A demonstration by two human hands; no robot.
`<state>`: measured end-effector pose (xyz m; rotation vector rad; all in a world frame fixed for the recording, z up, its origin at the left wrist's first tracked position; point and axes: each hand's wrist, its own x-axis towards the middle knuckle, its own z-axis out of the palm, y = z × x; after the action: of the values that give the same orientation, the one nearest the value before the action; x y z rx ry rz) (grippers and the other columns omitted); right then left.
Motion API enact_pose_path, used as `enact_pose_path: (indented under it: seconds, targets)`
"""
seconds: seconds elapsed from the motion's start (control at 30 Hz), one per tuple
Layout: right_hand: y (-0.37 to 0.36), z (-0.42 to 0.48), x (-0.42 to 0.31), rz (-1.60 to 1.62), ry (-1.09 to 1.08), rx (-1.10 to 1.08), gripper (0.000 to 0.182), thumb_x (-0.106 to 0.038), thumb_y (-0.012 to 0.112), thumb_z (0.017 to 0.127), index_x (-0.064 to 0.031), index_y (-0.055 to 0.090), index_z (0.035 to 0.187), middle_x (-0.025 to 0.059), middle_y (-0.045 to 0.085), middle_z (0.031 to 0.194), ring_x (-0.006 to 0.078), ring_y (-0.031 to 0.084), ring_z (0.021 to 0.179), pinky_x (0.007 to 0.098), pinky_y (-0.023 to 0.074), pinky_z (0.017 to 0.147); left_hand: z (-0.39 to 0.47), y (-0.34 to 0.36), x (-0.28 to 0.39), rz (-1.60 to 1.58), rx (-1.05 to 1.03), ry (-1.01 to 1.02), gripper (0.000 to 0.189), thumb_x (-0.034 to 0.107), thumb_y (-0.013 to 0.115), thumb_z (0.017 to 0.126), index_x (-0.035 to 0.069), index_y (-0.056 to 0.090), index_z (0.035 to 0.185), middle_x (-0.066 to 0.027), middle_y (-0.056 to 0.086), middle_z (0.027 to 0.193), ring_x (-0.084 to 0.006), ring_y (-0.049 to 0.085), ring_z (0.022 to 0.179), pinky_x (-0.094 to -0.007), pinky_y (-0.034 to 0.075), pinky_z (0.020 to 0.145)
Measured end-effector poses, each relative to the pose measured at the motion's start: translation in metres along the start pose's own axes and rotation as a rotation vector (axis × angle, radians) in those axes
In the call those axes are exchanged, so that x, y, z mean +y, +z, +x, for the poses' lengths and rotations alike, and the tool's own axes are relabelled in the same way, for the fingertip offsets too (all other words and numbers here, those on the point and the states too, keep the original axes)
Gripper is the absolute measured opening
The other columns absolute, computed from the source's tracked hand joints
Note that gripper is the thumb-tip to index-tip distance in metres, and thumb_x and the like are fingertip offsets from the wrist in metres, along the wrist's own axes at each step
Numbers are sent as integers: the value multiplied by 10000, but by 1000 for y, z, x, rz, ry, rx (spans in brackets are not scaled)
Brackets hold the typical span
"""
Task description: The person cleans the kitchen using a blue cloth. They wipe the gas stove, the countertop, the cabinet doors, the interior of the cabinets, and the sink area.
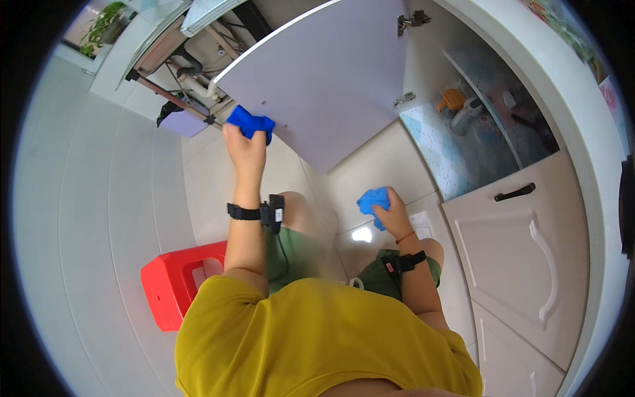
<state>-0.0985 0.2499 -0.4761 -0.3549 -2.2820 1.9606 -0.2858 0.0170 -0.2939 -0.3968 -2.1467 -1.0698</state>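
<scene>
My left hand (pixel 245 149) grips a dark blue cloth (pixel 252 121) close to the free edge of an open cabinet door (pixel 327 79). Whether the cloth touches the door I cannot tell. Lower and to the right, my right hand (pixel 394 213) is closed around a crumpled light blue cloth (pixel 373 201), held above the tiled floor in front of my knees. The door stands swung out on its metal hinges (pixel 414 21), its plain lilac-grey inner face towards me. Behind it on the right is the open cabinet, its bottom lined with patterned sheet (pixel 436 154).
Inside the cabinet are an orange-topped container (pixel 451 99), a spray bottle (pixel 466 116) and a shelf board (pixel 483 94). A red plastic stool (pixel 166 290) stands at my left by the tiled wall. Drain pipes (pixel 198 87) and a lilac bin (pixel 183 121) are at upper left.
</scene>
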Motion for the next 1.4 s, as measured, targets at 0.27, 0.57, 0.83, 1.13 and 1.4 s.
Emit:
enact_pose_path:
  seconds: [0.27,0.57,0.83,1.13,1.4]
  targets:
    - [-26,-10,-9,179,97,166,243,-67,590,770,-16,544,1003,58,600,844,134,571,762,291,491,698,42,51,18,693,151,570,306,12,565,760,-16,561,1065,-252,389,1400,-447,335,1315,-579,303,994]
    - [-50,-32,33,261,123,417,235,-27,571,788,-18,543,1021,46,606,875,130,574,785,274,488,716,82,163,14,583,-61,651,324,59,467,878,-39,515,1183,-219,313,1467,-394,311,1355,-527,327,1018]
    - [-36,-43,74,276,185,526,256,-36,573,791,-21,536,1044,61,598,868,132,576,784,276,492,688,79,258,42,562,-177,991,386,152,478,886,53,529,1256,-83,338,1487,-241,323,1370,-425,310,1059]
    - [-23,-36,56,172,433,257,439,-120,622,743,9,506,1146,123,612,881,209,606,794,340,510,700,-17,347,-53,584,-699,1201,419,177,481,881,81,530,1286,-36,313,1501,-183,343,1341,-388,209,1126]
    - [-21,-25,78,-20,260,218,337,-127,615,754,-3,512,1051,113,592,821,195,590,730,323,495,646,31,275,-31,550,-542,1007,351,165,493,885,57,554,1213,-78,369,1463,-239,428,1278,-436,320,1060]
